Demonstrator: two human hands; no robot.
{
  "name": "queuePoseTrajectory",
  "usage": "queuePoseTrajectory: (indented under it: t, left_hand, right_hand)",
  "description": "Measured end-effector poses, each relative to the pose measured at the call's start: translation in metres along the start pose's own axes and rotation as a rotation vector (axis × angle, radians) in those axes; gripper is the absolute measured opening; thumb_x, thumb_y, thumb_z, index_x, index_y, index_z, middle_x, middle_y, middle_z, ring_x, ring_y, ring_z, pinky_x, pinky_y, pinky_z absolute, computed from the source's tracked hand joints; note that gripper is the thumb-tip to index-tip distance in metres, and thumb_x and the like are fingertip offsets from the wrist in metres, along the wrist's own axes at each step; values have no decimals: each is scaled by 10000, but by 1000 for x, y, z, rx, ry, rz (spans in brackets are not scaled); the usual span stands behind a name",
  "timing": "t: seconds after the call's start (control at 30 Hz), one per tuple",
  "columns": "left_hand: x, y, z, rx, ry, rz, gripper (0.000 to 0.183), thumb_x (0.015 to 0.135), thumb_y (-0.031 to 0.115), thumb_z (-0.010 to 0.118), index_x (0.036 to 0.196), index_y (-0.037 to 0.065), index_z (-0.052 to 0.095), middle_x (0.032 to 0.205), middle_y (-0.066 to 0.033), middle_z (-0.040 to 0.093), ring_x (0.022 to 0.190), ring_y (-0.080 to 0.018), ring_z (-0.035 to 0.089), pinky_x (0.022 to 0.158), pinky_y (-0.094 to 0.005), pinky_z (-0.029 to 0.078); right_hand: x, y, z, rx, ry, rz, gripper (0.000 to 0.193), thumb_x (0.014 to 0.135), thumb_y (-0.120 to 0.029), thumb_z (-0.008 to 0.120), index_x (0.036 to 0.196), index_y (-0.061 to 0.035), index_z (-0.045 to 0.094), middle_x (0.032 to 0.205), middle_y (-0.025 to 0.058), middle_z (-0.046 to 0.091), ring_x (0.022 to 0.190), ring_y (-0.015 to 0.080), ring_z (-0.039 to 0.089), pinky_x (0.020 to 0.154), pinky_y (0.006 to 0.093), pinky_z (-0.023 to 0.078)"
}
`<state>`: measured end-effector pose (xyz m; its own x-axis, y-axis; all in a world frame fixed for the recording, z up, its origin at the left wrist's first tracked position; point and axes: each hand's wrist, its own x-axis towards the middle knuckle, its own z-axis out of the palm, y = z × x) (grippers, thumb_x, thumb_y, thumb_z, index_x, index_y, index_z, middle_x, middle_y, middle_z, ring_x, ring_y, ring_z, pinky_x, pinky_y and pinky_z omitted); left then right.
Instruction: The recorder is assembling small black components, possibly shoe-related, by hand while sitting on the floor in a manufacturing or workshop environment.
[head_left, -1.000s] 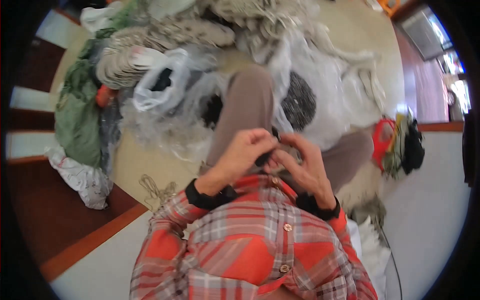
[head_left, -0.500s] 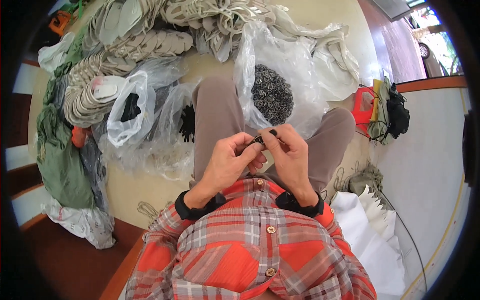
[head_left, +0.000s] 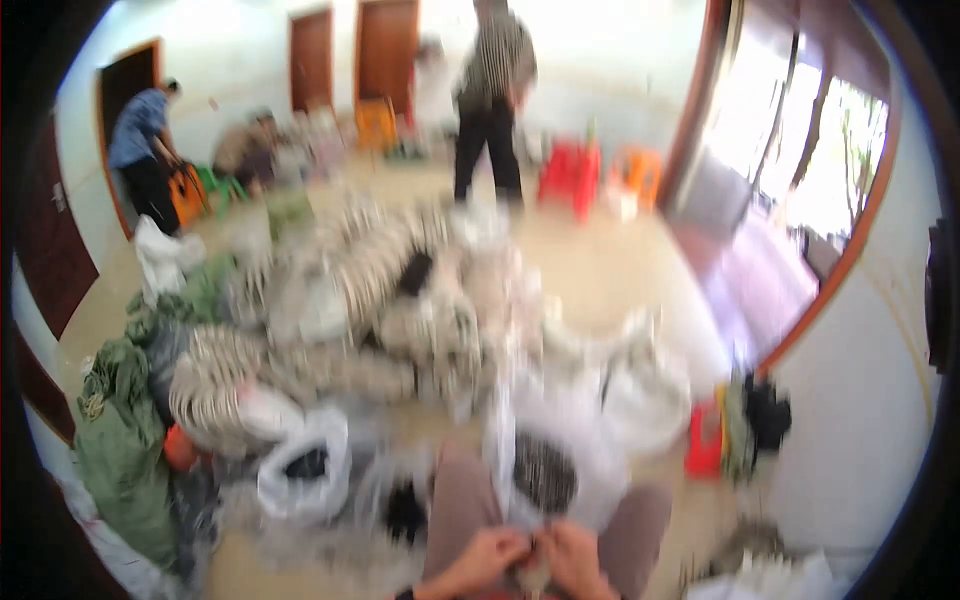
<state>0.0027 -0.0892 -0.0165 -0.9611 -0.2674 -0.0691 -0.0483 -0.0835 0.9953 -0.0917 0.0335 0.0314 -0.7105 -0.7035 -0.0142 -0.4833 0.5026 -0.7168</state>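
Note:
The view is blurred. My left hand [head_left: 487, 562] and my right hand [head_left: 573, 562] meet low in front of my lap, fingers pinched together. A small dark thing seems to sit between the fingertips, too smeared to name. Just beyond my hands, between my knees, stands an open translucent plastic bag [head_left: 597, 440] holding a heap of small dark metal buckles [head_left: 543, 474]. To the left, another white plastic bag [head_left: 345, 470] has something black inside. A bundle of black strips [head_left: 405, 512] lies between that bag and my left knee.
Long rows of beige sandals [head_left: 370, 270] cover the floor ahead. Green sacking [head_left: 125, 440] lines the left. Red stools [head_left: 570, 178] stand farther back. One person in a striped top [head_left: 497, 70] stands; another in blue [head_left: 140, 135] bends at left. A red plastic item [head_left: 703, 440] leans at right.
My view has tilted up, bringing the far room and other people into sight. My hands now appear lower in the picture, still pinched together.

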Motion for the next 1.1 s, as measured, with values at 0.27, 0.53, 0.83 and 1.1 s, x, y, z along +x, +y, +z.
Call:
queuePoseTrajectory:
  t: [0.27,0.53,0.83,1.1]
  left_hand:
    - [-19,7,22,-321,110,-9,198,844,160,533,749,-6,582,629,-21,557,547,-92,466,503,-251,390]
    - [5,-11,48,-304,420,-8,151,793,63,458,781,-32,574,637,-69,560,569,-129,512,529,-253,414]
    - [-2,-6,77,290,562,35,109,764,68,528,844,-6,530,704,-74,548,603,-160,504,571,-293,424]
    - [-10,15,72,-348,414,46,187,769,-17,502,950,25,515,715,-40,542,603,-108,506,519,-229,406]
  right_hand:
    - [-13,5,6,205,47,-132,152,808,-112,511,904,-14,575,844,151,546,788,322,525,691,369,424]
    - [1,6,-10,60,134,-483,44,766,-32,531,768,-19,573,710,149,487,638,320,488,561,383,399]
    - [-9,12,-33,157,200,-556,21,733,-46,566,733,-25,566,694,142,461,642,328,467,581,394,382]
    - [-14,20,-17,141,102,-496,61,760,-53,560,806,-34,596,783,143,501,734,302,487,640,371,398]
